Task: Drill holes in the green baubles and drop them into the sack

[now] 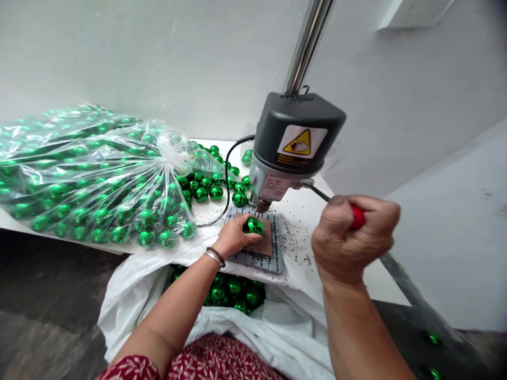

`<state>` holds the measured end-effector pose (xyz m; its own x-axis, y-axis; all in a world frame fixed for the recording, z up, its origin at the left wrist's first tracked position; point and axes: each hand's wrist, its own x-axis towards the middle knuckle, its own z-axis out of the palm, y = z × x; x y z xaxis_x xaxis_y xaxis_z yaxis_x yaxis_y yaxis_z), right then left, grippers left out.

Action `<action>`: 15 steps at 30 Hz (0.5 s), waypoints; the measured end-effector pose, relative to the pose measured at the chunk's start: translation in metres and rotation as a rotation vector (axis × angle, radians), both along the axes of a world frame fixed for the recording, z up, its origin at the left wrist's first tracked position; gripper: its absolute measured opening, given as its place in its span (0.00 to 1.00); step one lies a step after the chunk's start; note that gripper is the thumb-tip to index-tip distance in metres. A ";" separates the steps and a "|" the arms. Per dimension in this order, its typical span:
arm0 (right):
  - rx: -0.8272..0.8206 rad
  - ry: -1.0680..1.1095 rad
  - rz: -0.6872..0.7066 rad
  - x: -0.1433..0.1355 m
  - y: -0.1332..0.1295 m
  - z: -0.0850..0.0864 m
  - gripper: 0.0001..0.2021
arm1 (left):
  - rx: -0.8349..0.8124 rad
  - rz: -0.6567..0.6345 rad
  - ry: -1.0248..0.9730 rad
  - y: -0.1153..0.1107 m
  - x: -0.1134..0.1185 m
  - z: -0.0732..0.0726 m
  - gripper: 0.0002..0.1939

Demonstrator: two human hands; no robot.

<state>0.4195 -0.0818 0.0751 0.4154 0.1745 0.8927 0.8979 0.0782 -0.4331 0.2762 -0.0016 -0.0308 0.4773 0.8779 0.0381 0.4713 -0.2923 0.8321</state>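
A green shiny ball (254, 226) rests on a brown board (264, 247) over the grey base plate of a drill press (298, 132). My left hand (234, 235) holds this ball between thumb and fingers, right under the drill bit. The bit's tip is at or just above the ball's top; whether it touches is too small to tell. My right hand (354, 227) is wrapped round the red knob (357, 217) of the press lever, to the right of the drill head.
A tied clear bag of green balls (91, 184) fills the left of the white table, with loose balls (216, 192) beside it. Black cable loops nearby. Dark shavings lie right of the plate. A white sack (138, 285) holding more balls hangs open below the table's front edge.
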 end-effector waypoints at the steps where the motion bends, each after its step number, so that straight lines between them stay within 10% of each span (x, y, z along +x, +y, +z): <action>1: 0.005 0.001 -0.001 0.000 0.000 -0.002 0.07 | -0.001 0.008 -0.001 0.000 0.000 0.000 0.23; 15: 0.004 0.075 0.004 -0.004 -0.004 -0.033 0.07 | -0.016 0.027 -0.001 -0.001 0.000 0.002 0.25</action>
<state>0.4156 -0.0858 0.0422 0.4804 0.1727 0.8599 0.8627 0.0838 -0.4988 0.2757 -0.0029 -0.0286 0.4533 0.8910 0.0240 0.4784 -0.2660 0.8369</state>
